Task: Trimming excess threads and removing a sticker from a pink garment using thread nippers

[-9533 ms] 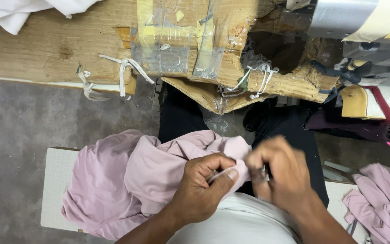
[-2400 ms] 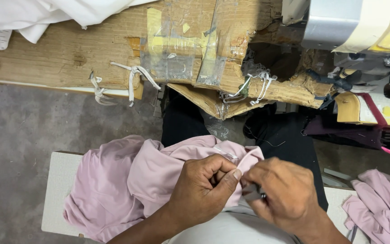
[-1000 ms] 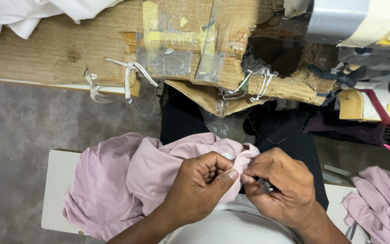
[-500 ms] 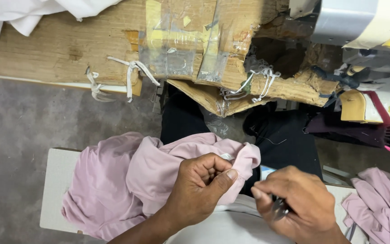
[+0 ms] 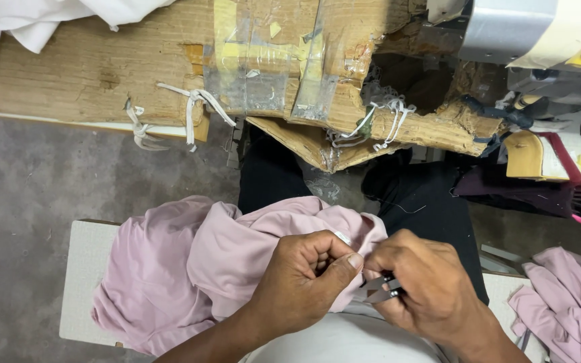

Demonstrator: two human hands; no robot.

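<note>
Your left hand [image 5: 304,282] is clenched on a fold of the pink garment [image 5: 189,269], thumb pressed over the curled fingers, pinching the cloth's edge just where the two hands meet. The garment lies bunched across your lap and spills out to your left, over the white seat pad [image 5: 85,269]; most of its bulk sits left of and above your left hand, with a ridge of fabric running right along the top of your knuckles toward the other hand.

Your right hand [image 5: 428,289] is closed around a small pair of thread snips [image 5: 379,288]. Only the dark metal blades show, poking out between your thumb and fingers; the rest is hidden in your palm. The long axis of the snips runs nearly level across the view, tips pointing to your left, straight at the pinched edge beside your left thumb. The blade tips are just beside the cloth; whether they touch it cannot be told.

Beyond your dark trouser legs [image 5: 425,202], the worn cardboard-covered table edge [image 5: 102,74] crosses the top of the view, patched with tape and hung with white string ties [image 5: 193,107]. White cloth [image 5: 48,17] lies on it at upper left. A second heap of pink fabric [image 5: 566,296] sits at your right, well apart from your hands
</note>
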